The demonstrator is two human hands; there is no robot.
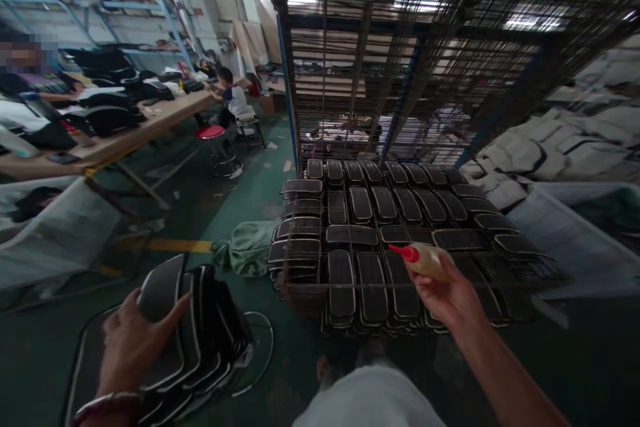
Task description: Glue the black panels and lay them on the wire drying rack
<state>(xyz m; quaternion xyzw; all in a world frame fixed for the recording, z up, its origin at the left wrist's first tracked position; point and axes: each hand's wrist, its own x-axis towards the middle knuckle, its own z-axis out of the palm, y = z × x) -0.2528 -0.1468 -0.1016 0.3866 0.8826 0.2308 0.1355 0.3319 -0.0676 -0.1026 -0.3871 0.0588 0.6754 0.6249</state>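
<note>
Left hand [131,340] flat on stacked dark panels [200,340], right hand [445,293] gripping red-tipped glue bottle [425,260] above racked pieces [370,213]

the left hand [131,347] rests on a stack of pads [193,340] at lower left. the right hand [447,297] holds a squeeze bottle [425,260] over pads laid in rows on a wire rack [400,233]. a cloth bundle [247,247] lies left of the rack; farther left stands a long table [125,137], a stool [210,133] beside it.
</note>
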